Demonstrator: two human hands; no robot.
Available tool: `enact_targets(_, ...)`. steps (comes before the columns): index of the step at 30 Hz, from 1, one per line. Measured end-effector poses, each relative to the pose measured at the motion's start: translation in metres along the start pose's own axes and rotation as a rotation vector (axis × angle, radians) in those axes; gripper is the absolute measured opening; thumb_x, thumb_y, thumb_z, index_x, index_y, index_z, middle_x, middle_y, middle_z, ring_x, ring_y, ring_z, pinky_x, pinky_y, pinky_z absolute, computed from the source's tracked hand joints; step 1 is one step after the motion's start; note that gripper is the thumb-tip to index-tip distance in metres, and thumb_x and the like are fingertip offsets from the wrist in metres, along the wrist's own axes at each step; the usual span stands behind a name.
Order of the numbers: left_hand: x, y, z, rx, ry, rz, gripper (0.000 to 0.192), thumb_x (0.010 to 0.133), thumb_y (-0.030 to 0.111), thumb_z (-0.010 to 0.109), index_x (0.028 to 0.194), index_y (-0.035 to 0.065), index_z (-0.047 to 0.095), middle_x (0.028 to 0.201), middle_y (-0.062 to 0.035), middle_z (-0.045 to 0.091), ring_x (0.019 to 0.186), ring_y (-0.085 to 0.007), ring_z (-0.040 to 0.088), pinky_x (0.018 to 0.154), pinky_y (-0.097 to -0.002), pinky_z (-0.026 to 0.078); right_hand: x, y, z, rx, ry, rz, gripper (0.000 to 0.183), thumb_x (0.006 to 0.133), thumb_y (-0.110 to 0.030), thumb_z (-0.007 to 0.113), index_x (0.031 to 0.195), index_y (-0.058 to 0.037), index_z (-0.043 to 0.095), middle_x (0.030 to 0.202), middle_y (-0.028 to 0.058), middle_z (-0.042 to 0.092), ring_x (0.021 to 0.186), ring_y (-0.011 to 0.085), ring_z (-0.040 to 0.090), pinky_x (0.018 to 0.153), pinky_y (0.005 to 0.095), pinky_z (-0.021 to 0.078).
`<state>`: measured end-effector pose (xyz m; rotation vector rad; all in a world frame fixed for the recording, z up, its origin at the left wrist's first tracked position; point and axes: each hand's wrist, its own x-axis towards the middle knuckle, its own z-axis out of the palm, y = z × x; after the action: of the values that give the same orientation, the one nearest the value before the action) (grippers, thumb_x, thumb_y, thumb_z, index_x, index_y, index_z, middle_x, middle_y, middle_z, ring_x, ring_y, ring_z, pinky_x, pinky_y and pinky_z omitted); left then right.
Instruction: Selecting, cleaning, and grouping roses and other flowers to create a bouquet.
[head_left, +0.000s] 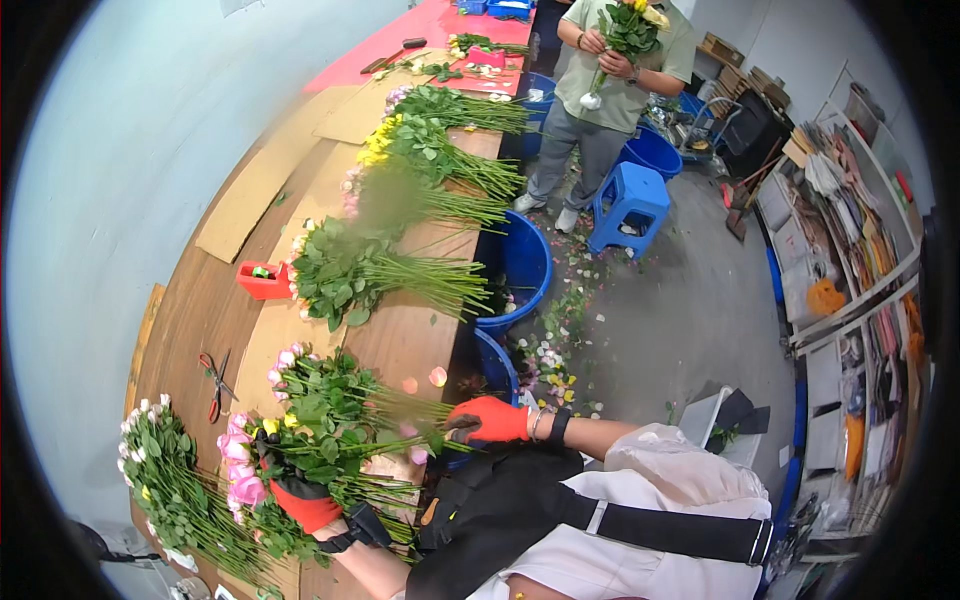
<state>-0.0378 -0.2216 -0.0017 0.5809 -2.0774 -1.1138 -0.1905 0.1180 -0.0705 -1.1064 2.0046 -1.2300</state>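
My left hand, in a red glove with dark fingers, reaches among leafy roses on the table. Its fingers curl beside small yellow rose heads; foliage hides how they grip. Pink roses lie just left of those fingers. My right hand, gloved alike, is closed around the lower ends of rose stems at the table's edge. A bunch of pale pink roses rests just beyond the left hand. White roses with long stems lie at the near left.
Scissors and a red tape dispenser lie on the table, with more rose bunches beyond. Blue bins stand along its edge. Petals litter the floor. Another person holds a bouquet near a blue stool. Shelves line the right.
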Motion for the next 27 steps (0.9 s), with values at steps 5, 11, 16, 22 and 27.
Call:
enact_targets(5,-0.017,0.063,0.037,-0.031,-0.079,-0.019,0.043,0.094,0.015,0.056,0.134,0.0028,0.051,0.122,-0.0076,0.060,0.105,-0.0193,0.058,0.092,-0.0312,0.046,0.021,-0.040,-0.008,-0.231,0.107,-0.088,0.075,0.081,-0.028,0.071,0.147,-0.0129,0.038,0.134,0.0194,0.053,0.115,0.0365,0.055,0.097,0.0426,0.0437)
enact_targets(11,-0.054,0.088,0.061,-0.352,-0.224,-0.286,0.039,0.090,0.015,0.061,0.128,0.0040,0.057,0.117,-0.0074,0.064,0.104,-0.0207,0.061,0.092,-0.0341,0.046,0.048,-0.114,0.018,0.175,0.272,-0.340,0.053,0.079,-0.023,0.073,0.126,-0.0038,0.057,0.118,0.0193,0.062,0.111,0.0377,0.057,0.097,0.0433,0.0447)
enact_targets(16,-0.050,0.099,0.041,0.516,-0.254,0.299,0.032,0.086,0.007,0.056,0.117,0.0040,0.065,0.109,-0.0147,0.068,0.103,-0.0282,0.064,0.091,-0.0375,0.048,0.047,-0.108,0.012,0.128,0.446,-0.158,0.045,0.076,-0.010,0.075,0.118,-0.0018,0.061,0.113,0.0176,0.065,0.104,0.0335,0.062,0.093,0.0414,0.0482)
enact_targets(22,-0.060,0.089,0.045,0.061,-0.051,0.008,0.034,0.089,0.000,0.052,0.120,0.0027,0.064,0.110,-0.0126,0.069,0.098,-0.0230,0.067,0.085,-0.0324,0.052,0.048,-0.089,0.019,0.435,0.394,-0.089,0.042,0.078,0.013,0.061,0.118,0.0055,0.058,0.107,0.0148,0.067,0.103,0.0195,0.064,0.087,0.0333,0.0518)
enact_targets(27,-0.071,0.096,0.040,0.134,-0.225,0.059,0.030,0.086,0.008,0.058,0.115,0.0071,0.067,0.110,-0.0096,0.070,0.103,-0.0276,0.065,0.093,-0.0367,0.047,0.048,-0.089,0.032,0.554,0.305,0.008,0.040,0.077,0.010,0.064,0.116,0.0036,0.060,0.104,0.0144,0.068,0.101,0.0244,0.066,0.087,0.0357,0.0520)
